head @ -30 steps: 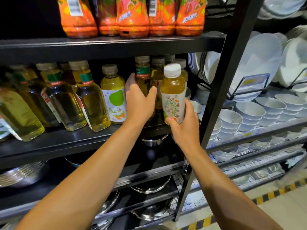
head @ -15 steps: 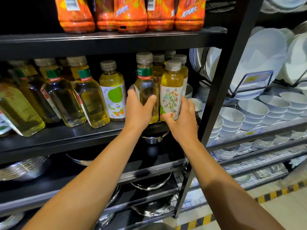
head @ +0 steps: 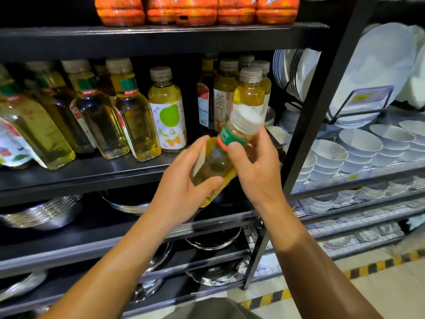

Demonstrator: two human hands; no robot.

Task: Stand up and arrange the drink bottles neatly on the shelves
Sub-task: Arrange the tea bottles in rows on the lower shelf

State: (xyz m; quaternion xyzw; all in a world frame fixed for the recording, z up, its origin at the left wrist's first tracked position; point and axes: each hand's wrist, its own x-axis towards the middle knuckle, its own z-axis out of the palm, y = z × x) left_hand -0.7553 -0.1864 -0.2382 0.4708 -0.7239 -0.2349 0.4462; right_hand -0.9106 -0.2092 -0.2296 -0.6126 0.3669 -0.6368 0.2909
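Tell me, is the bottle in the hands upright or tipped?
Tipped. The green-collared bottle leans with its white cap toward the upper right, off the shelf, held by the left hand and right hand.

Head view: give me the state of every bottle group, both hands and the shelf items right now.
Green-banded bottle: off the shelf, tilted, cap on, in both hands.
Left hand: grip round its body.
Right hand: grip at its neck.
Pear-label bottle: upright, capped.
Leaning bottles: tilted left.
Tea bottles: upright at the right end.
Orange bottles: upright, top shelf.
Bowls: stacked.
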